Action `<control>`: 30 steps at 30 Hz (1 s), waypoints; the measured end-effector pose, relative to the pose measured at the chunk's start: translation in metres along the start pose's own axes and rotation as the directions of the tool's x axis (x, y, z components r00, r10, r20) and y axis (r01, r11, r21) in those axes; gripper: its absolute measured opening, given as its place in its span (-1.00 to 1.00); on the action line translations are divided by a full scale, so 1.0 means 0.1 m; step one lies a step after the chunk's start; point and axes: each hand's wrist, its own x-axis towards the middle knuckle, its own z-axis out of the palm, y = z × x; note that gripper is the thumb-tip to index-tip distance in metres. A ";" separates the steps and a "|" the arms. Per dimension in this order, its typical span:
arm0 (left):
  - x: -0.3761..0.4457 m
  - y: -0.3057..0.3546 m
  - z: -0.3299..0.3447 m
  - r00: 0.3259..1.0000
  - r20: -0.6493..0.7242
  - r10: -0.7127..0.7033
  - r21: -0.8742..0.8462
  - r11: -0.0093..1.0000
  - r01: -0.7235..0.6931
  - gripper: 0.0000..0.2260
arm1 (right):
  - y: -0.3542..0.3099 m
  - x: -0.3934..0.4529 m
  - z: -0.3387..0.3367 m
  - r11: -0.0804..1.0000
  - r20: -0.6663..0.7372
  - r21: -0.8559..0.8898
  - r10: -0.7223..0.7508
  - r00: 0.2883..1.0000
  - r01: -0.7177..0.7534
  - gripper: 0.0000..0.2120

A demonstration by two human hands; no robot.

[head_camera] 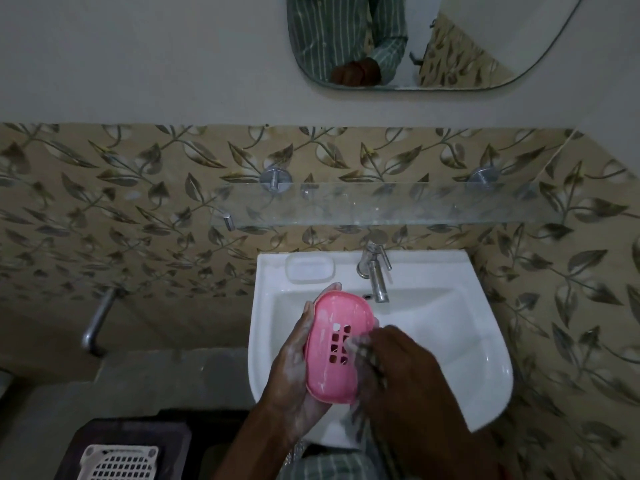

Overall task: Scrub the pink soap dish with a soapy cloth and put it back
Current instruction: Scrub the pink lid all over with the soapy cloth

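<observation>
A pink soap dish (337, 344) with square drain holes in its middle is held over the white sink (460, 327). My left hand (294, 372), wet with suds, cups it from the left and below, fingers curled round its far end. My right hand (405, 372) grips a striped soapy cloth (367, 355) and presses it against the dish's right side beside the holes. Most of the cloth is hidden under that hand; a strip of it hangs down below the wrist.
A chrome tap (377, 278) stands at the back of the basin, with a white moulded soap recess (310, 269) to its left. A glass shelf (398, 204) runs above the sink, a mirror (450, 39) higher up. A dark stool with a white grid (119, 462) sits bottom left.
</observation>
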 end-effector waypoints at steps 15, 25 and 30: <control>-0.04 -0.05 0.02 0.993 -0.054 0.104 0.156 0.983 -0.094 -0.58 | 0.00 0.15 0.02 0.985 -0.069 -0.018 0.170 0.983 -0.171 -0.84; -0.08 0.13 0.08 0.957 -0.085 0.277 0.371 0.900 -0.228 -0.49 | -0.12 -0.07 0.15 0.952 0.071 0.124 0.273 0.959 -0.280 -0.91; -0.06 0.07 0.10 0.952 -0.094 0.293 0.493 0.844 -0.211 -0.41 | -0.02 0.24 0.07 0.958 -0.096 0.136 0.268 0.959 -0.254 -0.94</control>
